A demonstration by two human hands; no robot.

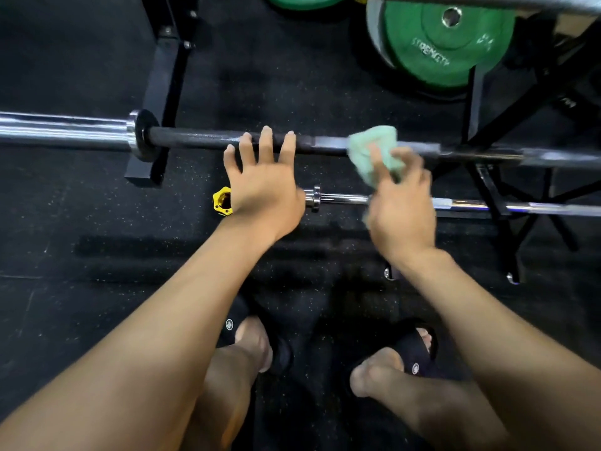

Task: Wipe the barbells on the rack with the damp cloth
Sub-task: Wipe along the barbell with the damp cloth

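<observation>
A black barbell (201, 139) with a chrome sleeve at its left end lies across the rack, running left to right. My left hand (263, 180) has its fingers spread and straight, with the fingertips over the black shaft. My right hand (401, 206) grips a light green cloth (374, 151) and holds it against the shaft just right of my left hand; this hand is blurred. A thinner chrome barbell (341, 199) lies lower down, partly hidden behind both hands.
A green weight plate (445, 40) stands at the back right beside black rack legs (500, 203). A black upright post (162, 89) is at the left. A yellow collar (222, 201) sits by my left wrist. My feet in black slides stand on the rubber floor.
</observation>
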